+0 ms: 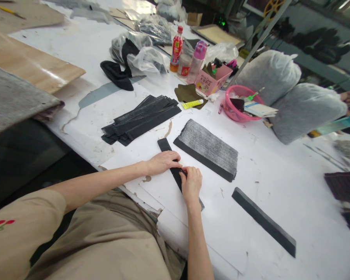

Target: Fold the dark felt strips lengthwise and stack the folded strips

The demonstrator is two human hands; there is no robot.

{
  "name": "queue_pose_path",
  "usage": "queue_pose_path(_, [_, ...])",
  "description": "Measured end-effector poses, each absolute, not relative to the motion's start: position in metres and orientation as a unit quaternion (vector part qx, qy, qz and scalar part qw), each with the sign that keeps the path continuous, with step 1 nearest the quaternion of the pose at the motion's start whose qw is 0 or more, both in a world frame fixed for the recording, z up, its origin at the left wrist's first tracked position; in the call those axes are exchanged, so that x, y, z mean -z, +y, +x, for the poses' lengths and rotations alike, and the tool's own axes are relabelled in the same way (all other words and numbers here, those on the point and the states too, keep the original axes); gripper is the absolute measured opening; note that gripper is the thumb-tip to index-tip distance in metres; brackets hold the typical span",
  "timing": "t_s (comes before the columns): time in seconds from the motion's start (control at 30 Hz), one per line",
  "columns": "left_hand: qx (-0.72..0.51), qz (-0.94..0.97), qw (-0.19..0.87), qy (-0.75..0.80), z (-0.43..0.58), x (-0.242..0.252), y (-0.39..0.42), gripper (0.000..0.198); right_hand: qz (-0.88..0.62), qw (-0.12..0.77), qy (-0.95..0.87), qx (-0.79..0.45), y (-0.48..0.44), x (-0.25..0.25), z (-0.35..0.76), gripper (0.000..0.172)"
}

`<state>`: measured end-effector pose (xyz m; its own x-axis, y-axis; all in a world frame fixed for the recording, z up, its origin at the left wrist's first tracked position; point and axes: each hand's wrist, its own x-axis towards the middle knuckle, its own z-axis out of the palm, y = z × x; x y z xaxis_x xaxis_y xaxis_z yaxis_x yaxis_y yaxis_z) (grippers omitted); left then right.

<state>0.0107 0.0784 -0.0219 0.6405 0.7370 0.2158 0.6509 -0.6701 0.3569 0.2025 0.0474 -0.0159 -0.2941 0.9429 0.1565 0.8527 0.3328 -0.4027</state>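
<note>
A black fabric strip (pixel 164 145) lies slantwise on the white table just in front of me. My left hand (pixel 163 161) is closed on its middle, fingers bent and thumb pressed down. My right hand (pixel 191 182) pinches the same strip slightly nearer to me, its fingertips almost meeting the left ones. Beyond my hands rests a neat block of stacked strips (pixel 208 146), grey and fuzzy on top with a black side. A loose fanned pile of black strips (pixel 146 119) lies to the far left. On the right sits a narrow dark stack of strips (pixel 264 221).
Farther back stand a red-labelled bottle (pixel 176 49), a pink-capped bottle (pixel 197 62), a pink box (pixel 211 79) and a pink basket (pixel 236 111). A yellow tube (pixel 192 104) lies before them. Stuffed white bags (pixel 306 111) occupy the right. Boards (pixel 29 58) cover the left edge.
</note>
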Motion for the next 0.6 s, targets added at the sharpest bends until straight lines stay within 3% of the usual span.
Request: queue_pose_path(0.6, [-0.157, 0.907, 0.144, 0.364, 0.018, 0.021, 0.080, 0.017, -0.562, 0.193, -0.793, -0.130, 0.041, 0.017, 0.211, 0.007])
